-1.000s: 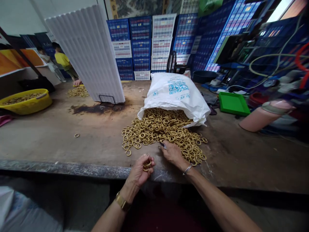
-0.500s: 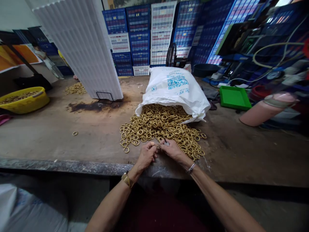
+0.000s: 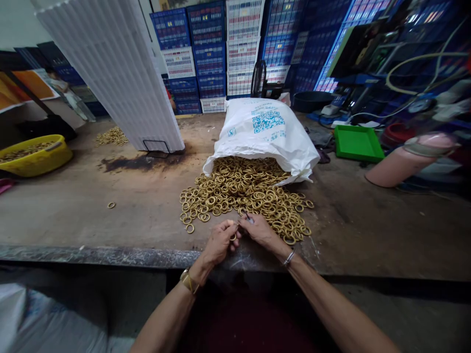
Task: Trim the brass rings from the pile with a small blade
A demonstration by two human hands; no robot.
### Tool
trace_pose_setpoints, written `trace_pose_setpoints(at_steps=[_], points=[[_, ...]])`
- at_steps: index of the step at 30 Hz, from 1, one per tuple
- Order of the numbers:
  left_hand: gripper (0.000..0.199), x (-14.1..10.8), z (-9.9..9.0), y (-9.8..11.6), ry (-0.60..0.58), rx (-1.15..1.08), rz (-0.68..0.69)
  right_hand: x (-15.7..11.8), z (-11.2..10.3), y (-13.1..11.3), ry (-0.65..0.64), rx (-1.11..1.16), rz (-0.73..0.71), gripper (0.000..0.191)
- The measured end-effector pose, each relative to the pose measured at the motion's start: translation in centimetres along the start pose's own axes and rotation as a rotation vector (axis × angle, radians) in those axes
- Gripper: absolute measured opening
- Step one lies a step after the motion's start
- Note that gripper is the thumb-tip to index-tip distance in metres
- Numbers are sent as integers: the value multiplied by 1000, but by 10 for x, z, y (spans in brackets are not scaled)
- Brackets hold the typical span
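My left hand (image 3: pixel 220 241) pinches a gold-coloured ring (image 3: pixel 233 238) between thumb and fingers, just above the near part of the table. Close beside it, my right hand (image 3: pixel 262 231) is closed around a small tool (image 3: pixel 248 217) with a thin dark end and a greyish part; its exact kind is too small to tell. The fingertips of both hands nearly meet at the ring. Right behind them lies a heap of gold-coloured rings (image 3: pixel 239 189), spilling from the mouth of a white woven sack (image 3: pixel 235 147) with blue print.
A single ring (image 3: pixel 111 205) lies on the wooden table (image 3: pixel 66 215) at left. A yellow basin (image 3: pixel 40 159) and a tall white corrugated panel (image 3: pixel 121 78) stand beyond. At right are a green tray (image 3: pixel 358 143) and a pink bottle (image 3: pixel 395 169). Stacked crates (image 3: pixel 209 59) line the back.
The ring in my left hand now shows lower, below the fingertips. My right hand and its tool have shifted slightly left. The whole view has moved a little.
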State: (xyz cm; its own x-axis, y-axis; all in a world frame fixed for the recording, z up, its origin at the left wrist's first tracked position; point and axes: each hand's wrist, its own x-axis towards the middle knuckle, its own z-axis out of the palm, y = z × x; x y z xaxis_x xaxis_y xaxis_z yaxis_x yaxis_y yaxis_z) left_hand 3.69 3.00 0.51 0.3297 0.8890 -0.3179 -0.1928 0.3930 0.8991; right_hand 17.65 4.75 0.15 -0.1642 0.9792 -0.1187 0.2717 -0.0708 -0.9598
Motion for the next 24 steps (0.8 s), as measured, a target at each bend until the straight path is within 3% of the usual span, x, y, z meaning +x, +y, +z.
trace_pose_setpoints(at_steps=[4, 9, 12, 16, 24], points=[[32, -7, 0, 3, -87, -98, -44, -4, 0, 0, -21, 29, 38, 20], [29, -14, 4, 2, -66, -123, 45, -8, -1, 1, 21, 21, 34, 19], [27, -16, 4, -1, -42, -96, 89, -14, -1, 0, 64, -171, -77, 16], [29, -16, 3, -5, -15, -11, 138, -25, 1, 2, -38, -482, -249, 14], [30, -20, 0, -7, 21, 175, 160, -30, 4, 6, -42, -740, -266, 15]])
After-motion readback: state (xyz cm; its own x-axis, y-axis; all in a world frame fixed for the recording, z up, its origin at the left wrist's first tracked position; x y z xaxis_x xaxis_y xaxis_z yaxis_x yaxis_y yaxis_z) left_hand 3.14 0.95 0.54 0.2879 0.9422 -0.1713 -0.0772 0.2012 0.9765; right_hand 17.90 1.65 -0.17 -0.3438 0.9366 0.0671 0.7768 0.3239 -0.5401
